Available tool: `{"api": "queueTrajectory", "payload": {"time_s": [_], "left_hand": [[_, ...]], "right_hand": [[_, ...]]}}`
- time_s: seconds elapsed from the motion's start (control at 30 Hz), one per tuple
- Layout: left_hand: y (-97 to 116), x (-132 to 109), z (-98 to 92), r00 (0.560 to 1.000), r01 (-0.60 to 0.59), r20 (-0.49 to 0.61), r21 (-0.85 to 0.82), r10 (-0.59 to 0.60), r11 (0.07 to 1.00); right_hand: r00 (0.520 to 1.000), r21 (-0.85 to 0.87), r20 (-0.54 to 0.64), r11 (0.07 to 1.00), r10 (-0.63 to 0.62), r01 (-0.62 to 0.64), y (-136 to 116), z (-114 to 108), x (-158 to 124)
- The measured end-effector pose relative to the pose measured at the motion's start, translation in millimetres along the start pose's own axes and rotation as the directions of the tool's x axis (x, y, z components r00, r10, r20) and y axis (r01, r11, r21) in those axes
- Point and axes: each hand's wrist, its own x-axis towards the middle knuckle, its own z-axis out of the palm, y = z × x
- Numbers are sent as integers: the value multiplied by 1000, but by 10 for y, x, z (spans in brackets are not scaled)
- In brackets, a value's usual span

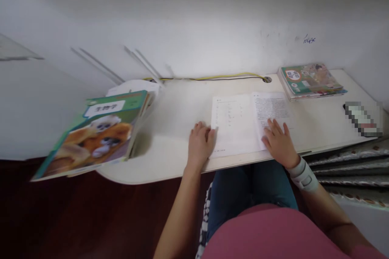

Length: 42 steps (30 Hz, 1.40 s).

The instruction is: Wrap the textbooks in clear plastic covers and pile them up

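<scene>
An open booklet (234, 129) with white pages lies on the white desk in front of me. Its left page has sparse writing, and dense print covers the upper part of the right page. At the booklet's left edge rests my left hand (200, 144), its fingers slightly bent and apart, holding nothing. My right hand (279, 141) lies over the right page with its fingers spread and nothing in its grasp. A pale band (304, 175) is around my right wrist.
Books with a green animal cover (105, 129) are stacked at the left end of the desk (176, 145). Another book stack (311, 79) sits at the back right, near a pixelated object (361, 119). A yellow cable (225, 77) runs along the wall.
</scene>
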Motion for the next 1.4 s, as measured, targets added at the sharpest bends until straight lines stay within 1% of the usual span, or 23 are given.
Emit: {"api": "queueTrajectory", "payload": {"time_s": [0.07,0.13,0.2,0.3,0.37,0.43,0.5,0.57,0.6,0.7,0.73,0.8,0.87,0.93,1.0,1.07,1.1,1.13,1.17,1.2,1.23,1.33,1.4], "left_hand": [[51,-39,-34,996,-11,-93,-78,3,997],[107,-97,-63,993,-16,-120,-162,-4,987],[154,-158,-80,998,26,-48,-236,-38,971],[185,-208,-99,979,201,97,-383,-177,901],[182,-189,-131,942,334,170,-559,-289,759],[167,-128,-191,894,430,258,-727,-367,535],[147,-49,-272,846,489,352,-813,-401,317],[135,13,-350,809,546,453,-815,-374,195],[136,31,-380,792,585,509,-791,-337,180],[194,40,-422,742,670,640,-690,-201,274],[238,39,-428,746,661,645,-682,-169,314],[379,57,-451,800,585,585,-716,-130,382],[603,114,-506,874,461,476,-745,-99,482],[910,199,-579,925,307,378,-700,-30,645],[1264,279,-632,937,119,332,-598,109,793],[1592,315,-624,898,-61,336,-546,285,836],[1718,310,-588,854,-131,355,-562,381,817],[1803,292,-531,808,-178,373,-583,456,792],[1841,263,-455,772,-212,380,-602,510,770],[1828,227,-365,759,-241,370,-605,536,759],[1766,188,-267,774,-266,345,-584,531,767],[1358,79,20,915,-288,159,-388,371,875],[1011,14,155,975,-182,76,-271,209,945]], "right_hand": [[996,71,-29,994,-82,84,-179,-17,52],[993,125,-22,985,-119,121,-316,23,85],[993,142,-13,983,-115,116,-390,103,90],[991,133,-33,982,-131,134,-409,232,50],[989,130,-53,981,-138,144,-398,296,13],[988,137,-64,979,-140,148,-386,337,-14],[987,154,-67,976,-147,156,-377,363,-24],[985,174,-64,971,-157,166,-372,383,-22],[985,185,-63,968,-161,170,-371,391,-19],[986,231,-65,959,-151,162,-363,402,-9],[988,262,-67,953,-142,155,-353,396,-5],[990,367,-66,920,-124,140,-310,359,12],[993,548,-48,828,-111,119,-219,276,51],[997,776,-8,628,-72,51,-75,144,117],[998,949,63,307,18,-66,120,-25,203],[979,987,158,-29,130,-156,359,-197,279],[963,973,204,-143,176,-180,490,-269,302],[946,957,243,-214,215,-197,625,-322,310],[926,946,274,-245,260,-211,758,-353,300],[907,935,316,-250,278,-249,886,-358,274],[887,923,362,-242,287,-298,1002,-338,233],[832,878,477,-200,285,-435,1250,-166,75],[811,869,494,-170,312,-464,1323,-34,-10]]}}
